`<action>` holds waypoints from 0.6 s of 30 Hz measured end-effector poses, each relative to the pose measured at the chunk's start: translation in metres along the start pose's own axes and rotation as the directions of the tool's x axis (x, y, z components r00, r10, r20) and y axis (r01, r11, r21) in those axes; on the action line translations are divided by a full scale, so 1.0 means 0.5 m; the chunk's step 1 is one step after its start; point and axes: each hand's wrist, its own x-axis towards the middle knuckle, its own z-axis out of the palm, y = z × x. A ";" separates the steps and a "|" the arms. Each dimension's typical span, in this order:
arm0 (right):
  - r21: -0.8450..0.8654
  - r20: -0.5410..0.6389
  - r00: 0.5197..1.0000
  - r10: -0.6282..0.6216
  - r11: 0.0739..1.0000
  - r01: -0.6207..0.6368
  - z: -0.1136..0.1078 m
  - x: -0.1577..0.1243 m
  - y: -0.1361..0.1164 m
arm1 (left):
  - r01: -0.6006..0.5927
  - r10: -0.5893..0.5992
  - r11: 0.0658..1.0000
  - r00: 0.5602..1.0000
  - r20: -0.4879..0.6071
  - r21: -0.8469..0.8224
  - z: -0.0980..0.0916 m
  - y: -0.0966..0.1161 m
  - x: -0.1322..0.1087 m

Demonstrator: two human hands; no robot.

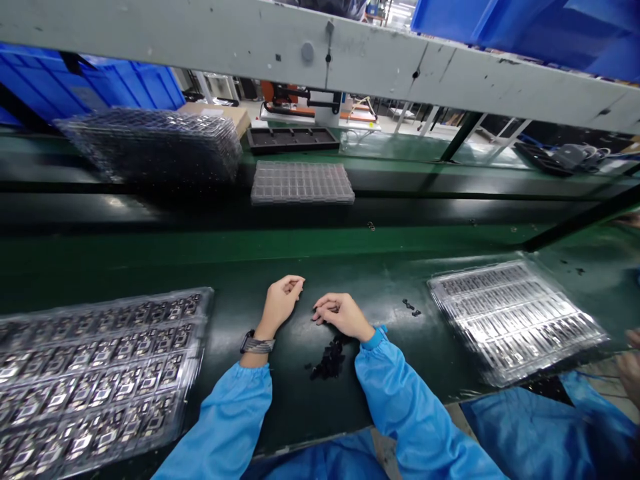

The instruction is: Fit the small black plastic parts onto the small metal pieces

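My left hand (282, 300), with a watch (257, 343) on its wrist, is closed above the green work surface. Its fingers are curled to the thumb, and whatever they hold is hidden or too small to name. Just to its right, my right hand (344, 313) is also closed, thumb against fingers. A tiny dark spot shows at those fingertips, but I cannot make out what it is. Below the right hand lies a loose pile of small black pieces (329, 360). Several more small dark parts (412, 307) are scattered farther right.
Clear trays filled with small electronic parts (100, 380) lie at the left; stacked clear trays (520, 317) lie at the right. Beyond are a clear compartment tray (303, 183), a tall tray stack (160, 143) and a black tray (293, 139). Another person's hand (631, 363) shows at the right edge.
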 end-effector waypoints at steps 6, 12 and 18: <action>0.048 -0.079 0.995 -0.056 0.997 0.060 -0.015 0.002 -0.008 | 0.003 -0.003 1.000 1.000 0.013 -0.004 -0.002 -0.001 -0.001; 0.098 -0.112 0.991 -0.066 0.992 0.077 -0.021 0.001 -0.013 | 0.007 -0.007 1.000 1.000 0.007 0.006 0.000 0.001 -0.002; 0.143 -0.123 0.990 -0.071 0.986 0.089 -0.022 0.000 -0.014 | 0.015 -0.015 1.000 1.000 0.009 -0.001 0.000 0.007 -0.005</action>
